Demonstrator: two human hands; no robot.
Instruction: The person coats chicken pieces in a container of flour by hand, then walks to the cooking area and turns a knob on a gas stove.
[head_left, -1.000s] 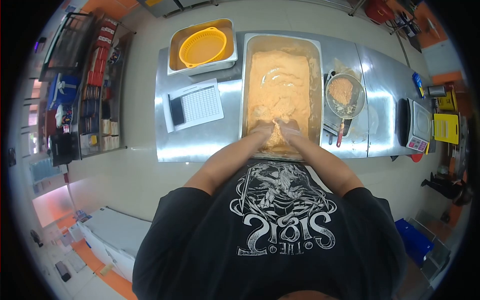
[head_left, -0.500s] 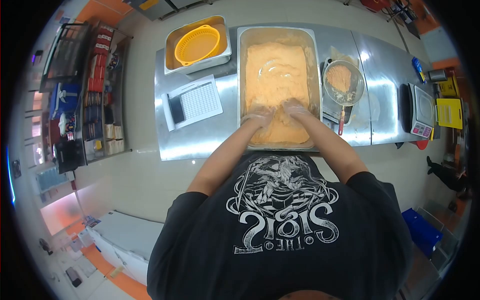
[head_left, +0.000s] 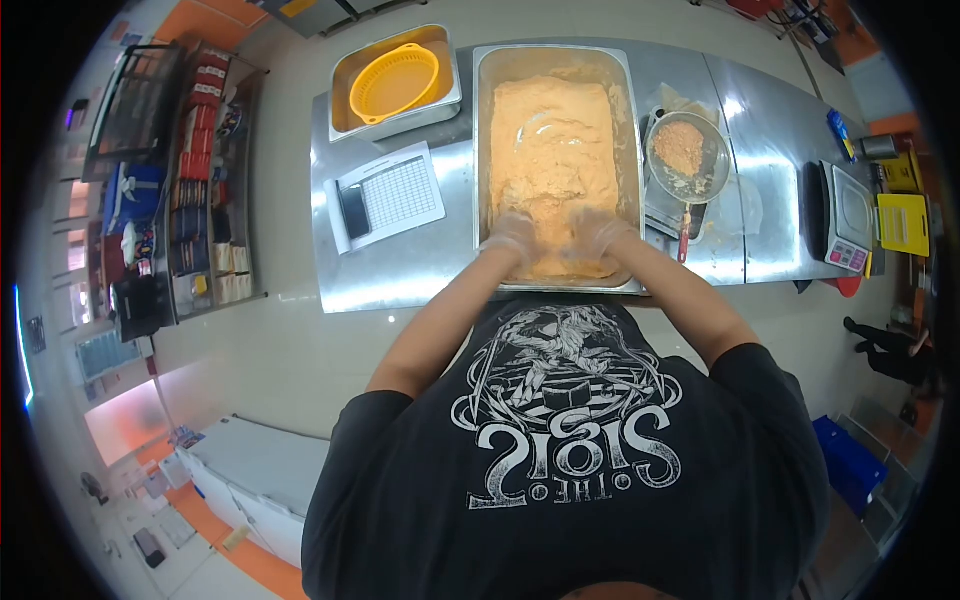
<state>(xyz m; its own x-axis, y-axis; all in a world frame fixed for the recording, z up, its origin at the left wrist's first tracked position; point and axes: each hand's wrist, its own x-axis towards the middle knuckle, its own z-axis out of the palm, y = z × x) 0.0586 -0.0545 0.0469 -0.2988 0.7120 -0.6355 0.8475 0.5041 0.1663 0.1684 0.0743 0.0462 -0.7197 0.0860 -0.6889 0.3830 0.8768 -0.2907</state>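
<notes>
A deep steel pan [head_left: 632,130] holds a thick bed of soft, pale orange mixture [head_left: 555,125], its surface ridged and uneven. Wearing a clear plastic glove, my left hand [head_left: 513,234] presses into the near left part of the mixture. My right hand [head_left: 597,234], gloved the same way, works in it at the near right. A torn-up strip of the mixture lies between them. The fingers of both hands are blurred and partly sunk in, so their grip does not show.
Left of the pan are a steel tub [head_left: 395,125] with a yellow strainer basket [head_left: 395,84] and a white gridded tray [head_left: 390,198]. At right, a frying pan [head_left: 688,190] with crumbly food rests by a digital scale [head_left: 848,215]. A white chest [head_left: 250,470] stands behind me.
Both hands have drawn back toward the pan's near edge, and my right hand has shifted slightly outward. The mixture ahead of them looks rougher and more broken up.
</notes>
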